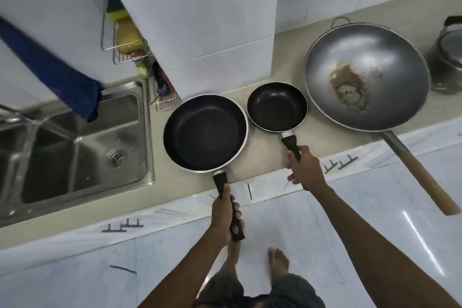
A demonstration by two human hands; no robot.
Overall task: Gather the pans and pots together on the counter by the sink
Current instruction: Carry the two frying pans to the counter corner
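The left hand is wrapped tightly around the black handle of the large frying pan, which sits on the beige tabletop just right of the steel sink. The right hand grips the handle of the small frying pan, whose rim sits just beside the larger pan's. Further right, a grey wok with brown residue lies on the same tabletop, its wooden handle jutting past the edge. A metal pot sits near the wok at the far right.
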